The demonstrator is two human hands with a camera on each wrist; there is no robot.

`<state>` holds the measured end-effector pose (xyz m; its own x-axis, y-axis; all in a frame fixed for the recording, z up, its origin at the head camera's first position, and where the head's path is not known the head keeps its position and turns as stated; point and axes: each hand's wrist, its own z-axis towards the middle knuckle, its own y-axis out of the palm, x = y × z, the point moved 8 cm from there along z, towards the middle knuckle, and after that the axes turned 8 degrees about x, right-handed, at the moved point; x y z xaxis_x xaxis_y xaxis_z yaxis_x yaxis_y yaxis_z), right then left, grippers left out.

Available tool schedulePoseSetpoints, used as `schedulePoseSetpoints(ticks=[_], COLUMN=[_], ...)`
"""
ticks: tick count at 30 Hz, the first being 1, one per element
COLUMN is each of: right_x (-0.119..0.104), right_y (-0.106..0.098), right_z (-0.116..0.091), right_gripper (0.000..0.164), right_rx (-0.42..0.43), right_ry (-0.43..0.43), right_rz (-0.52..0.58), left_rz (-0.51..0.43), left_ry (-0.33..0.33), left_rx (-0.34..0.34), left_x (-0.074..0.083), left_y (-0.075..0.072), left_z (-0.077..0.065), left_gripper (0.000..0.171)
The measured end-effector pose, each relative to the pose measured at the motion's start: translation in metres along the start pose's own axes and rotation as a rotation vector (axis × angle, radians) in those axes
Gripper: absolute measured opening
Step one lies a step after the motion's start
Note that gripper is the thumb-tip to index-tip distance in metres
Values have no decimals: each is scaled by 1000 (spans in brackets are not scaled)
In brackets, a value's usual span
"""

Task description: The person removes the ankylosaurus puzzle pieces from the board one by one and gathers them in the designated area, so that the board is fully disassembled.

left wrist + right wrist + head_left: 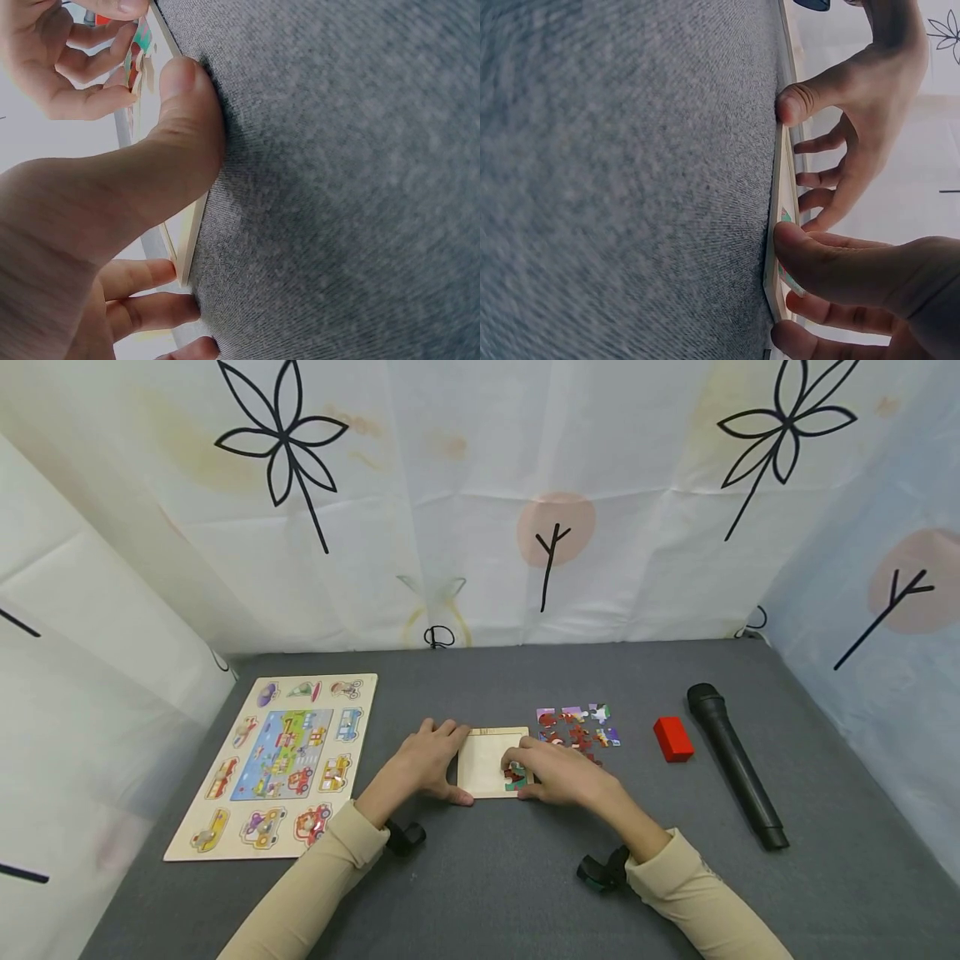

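A shallow wooden puzzle tray (480, 766) lies flat on the grey cloth, with a few colourful puzzle pieces (515, 776) in its near right corner. My left hand (431, 762) holds the tray's left side, thumb (184, 97) on the near edge and fingertips around the far left corner. Over the right side, my right hand (561, 770) bends its fingers onto a puzzle piece, its thumb (799, 251) against the near rim. That hand partly hides the piece. Loose jigsaw pieces (579, 737) lie just beyond the right hand.
To the left lies a large wooden peg puzzle board (247, 827) with vehicle shapes. A red block (672, 739) and a black microphone (738, 768) lie on the right. White patterned cloth (480, 568) rises behind the table's far edge.
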<state>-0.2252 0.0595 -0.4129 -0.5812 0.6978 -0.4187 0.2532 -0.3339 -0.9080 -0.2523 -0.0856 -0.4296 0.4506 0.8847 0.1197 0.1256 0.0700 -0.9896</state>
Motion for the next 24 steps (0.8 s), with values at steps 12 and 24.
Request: schedulePoseSetpoints(ticks=[12,24], right_x=[-2,1], right_y=[-2,-3], right_z=[-1,-3], right_gripper=[39,32], right_rx=[15,7], right_ry=[-25,3], right_rz=[-1,13], left_rz=[7,6], left_ry=[-3,-5], left_rx=[-6,-11], left_x=[0,-1], left_y=[1,1], left_z=[1,1], left_gripper=[107,107])
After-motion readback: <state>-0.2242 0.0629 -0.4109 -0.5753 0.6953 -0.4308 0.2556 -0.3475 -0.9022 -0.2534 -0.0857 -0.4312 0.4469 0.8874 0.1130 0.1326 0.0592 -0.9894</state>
